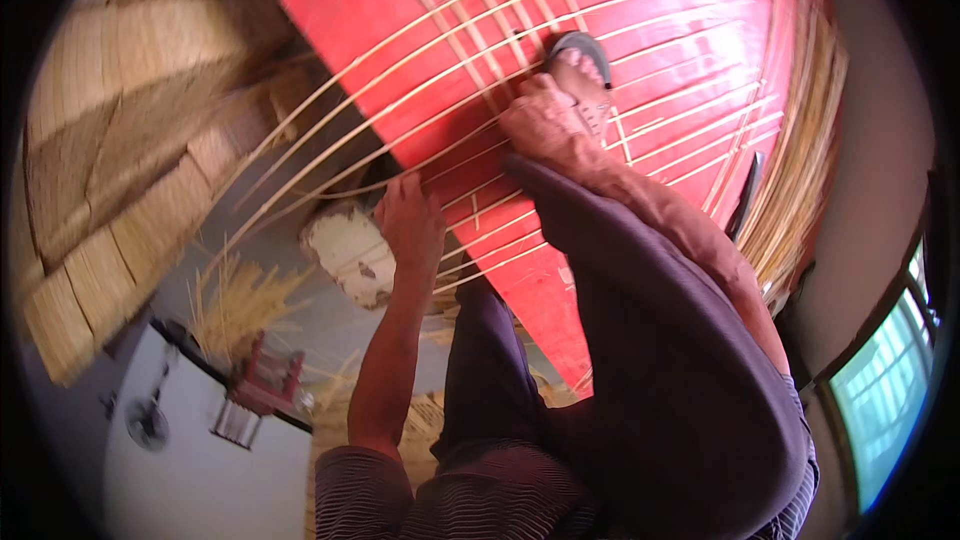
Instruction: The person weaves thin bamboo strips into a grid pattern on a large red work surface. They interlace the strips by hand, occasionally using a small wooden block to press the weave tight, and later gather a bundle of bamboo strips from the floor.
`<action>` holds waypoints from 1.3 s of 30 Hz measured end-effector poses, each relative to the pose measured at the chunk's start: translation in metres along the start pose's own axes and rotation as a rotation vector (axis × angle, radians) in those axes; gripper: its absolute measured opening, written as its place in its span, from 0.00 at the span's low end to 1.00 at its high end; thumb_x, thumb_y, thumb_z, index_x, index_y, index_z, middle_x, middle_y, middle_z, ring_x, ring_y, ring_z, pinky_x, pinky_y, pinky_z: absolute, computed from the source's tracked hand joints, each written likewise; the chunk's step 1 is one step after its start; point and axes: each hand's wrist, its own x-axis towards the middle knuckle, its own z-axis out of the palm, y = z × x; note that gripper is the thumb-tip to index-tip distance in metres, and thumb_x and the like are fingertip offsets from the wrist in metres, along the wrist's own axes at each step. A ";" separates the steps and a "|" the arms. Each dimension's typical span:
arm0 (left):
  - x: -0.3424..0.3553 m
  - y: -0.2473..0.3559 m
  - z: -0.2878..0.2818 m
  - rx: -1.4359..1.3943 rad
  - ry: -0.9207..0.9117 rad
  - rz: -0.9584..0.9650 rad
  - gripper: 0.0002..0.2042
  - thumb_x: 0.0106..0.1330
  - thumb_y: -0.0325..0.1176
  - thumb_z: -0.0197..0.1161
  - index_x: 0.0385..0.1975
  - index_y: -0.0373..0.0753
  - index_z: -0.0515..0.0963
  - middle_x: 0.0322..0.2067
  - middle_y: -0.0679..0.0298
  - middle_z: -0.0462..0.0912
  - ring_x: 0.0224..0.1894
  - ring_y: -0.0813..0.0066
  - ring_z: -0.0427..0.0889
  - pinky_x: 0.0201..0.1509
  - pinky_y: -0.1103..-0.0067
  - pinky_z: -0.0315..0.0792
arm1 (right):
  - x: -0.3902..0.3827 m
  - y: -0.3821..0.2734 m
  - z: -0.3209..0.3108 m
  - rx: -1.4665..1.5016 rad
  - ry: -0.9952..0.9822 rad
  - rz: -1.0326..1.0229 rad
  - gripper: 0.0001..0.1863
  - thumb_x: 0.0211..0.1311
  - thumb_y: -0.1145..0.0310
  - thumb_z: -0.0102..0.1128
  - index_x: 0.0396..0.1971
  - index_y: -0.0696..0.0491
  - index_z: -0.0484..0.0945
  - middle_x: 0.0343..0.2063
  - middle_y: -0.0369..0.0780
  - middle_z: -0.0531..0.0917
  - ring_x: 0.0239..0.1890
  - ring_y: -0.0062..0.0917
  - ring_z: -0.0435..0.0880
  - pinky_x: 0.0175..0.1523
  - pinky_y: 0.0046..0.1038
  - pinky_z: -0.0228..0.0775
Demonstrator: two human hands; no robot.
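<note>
Thin pale strips (452, 55), which look like split bamboo or cane, lie spaced out on a red board (400, 0), with other strips crossing them. My left hand (410, 225) is at the board's left edge, its fingers pinched on one long strip (345, 186) whose loose end bends down to the left. My right hand (545, 120) is closed and rests on the strips by my sandalled foot (588, 75). What its fingers hold is hidden under the hand. The foot stands on the board among the strips, below my raised knee.
A thick bundle of long strips (800, 150) lies along the board's right side. Large stacked bundles (110, 130) fill the left. Below them are a cut pile of strips (245, 305), a worn whitish block (350, 252), a small reddish chair (265, 380) and a fan (148, 424).
</note>
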 end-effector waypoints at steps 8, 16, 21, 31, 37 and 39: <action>-0.011 0.021 0.004 0.039 0.048 -0.087 0.15 0.59 0.34 0.63 0.46 0.41 0.75 0.41 0.60 0.80 0.48 0.59 0.79 0.54 0.62 0.66 | 0.003 0.028 0.024 0.161 0.106 -0.055 0.05 0.51 0.61 0.62 0.20 0.43 0.83 0.25 0.35 0.84 0.38 0.29 0.79 0.48 0.38 0.57; 0.006 0.055 0.012 0.014 -0.220 -0.089 0.09 0.60 0.34 0.63 0.36 0.41 0.73 0.34 0.58 0.80 0.42 0.57 0.82 0.47 0.60 0.72 | -0.009 0.002 -0.022 -0.120 0.027 0.007 0.07 0.53 0.62 0.61 0.23 0.45 0.87 0.25 0.36 0.87 0.43 0.30 0.81 0.54 0.37 0.58; 0.024 0.075 0.024 -0.108 -0.209 -0.106 0.08 0.64 0.33 0.61 0.37 0.38 0.72 0.35 0.54 0.81 0.41 0.50 0.83 0.44 0.58 0.76 | -0.004 -0.005 -0.030 -0.120 -0.049 0.058 0.09 0.54 0.61 0.60 0.25 0.46 0.87 0.27 0.38 0.87 0.46 0.30 0.81 0.55 0.38 0.58; 0.040 0.086 0.027 -0.223 -0.272 -0.234 0.06 0.64 0.33 0.61 0.33 0.37 0.79 0.28 0.45 0.84 0.35 0.43 0.85 0.38 0.53 0.77 | -0.004 -0.002 -0.030 -0.078 -0.036 0.065 0.10 0.54 0.58 0.62 0.27 0.46 0.88 0.28 0.38 0.88 0.47 0.30 0.81 0.57 0.39 0.58; 0.039 0.084 0.034 -0.261 -0.239 -0.282 0.07 0.63 0.35 0.61 0.30 0.38 0.82 0.27 0.45 0.83 0.34 0.43 0.85 0.38 0.53 0.78 | -0.002 -0.004 -0.030 -0.119 -0.049 0.053 0.10 0.54 0.58 0.62 0.27 0.46 0.88 0.27 0.37 0.87 0.45 0.30 0.82 0.55 0.39 0.58; 0.040 0.085 0.029 -0.241 -0.259 -0.261 0.07 0.62 0.35 0.61 0.30 0.38 0.82 0.28 0.45 0.84 0.34 0.44 0.85 0.39 0.54 0.78 | -0.002 -0.004 -0.029 -0.125 -0.044 0.045 0.10 0.54 0.58 0.62 0.27 0.45 0.87 0.27 0.37 0.87 0.45 0.30 0.82 0.55 0.39 0.58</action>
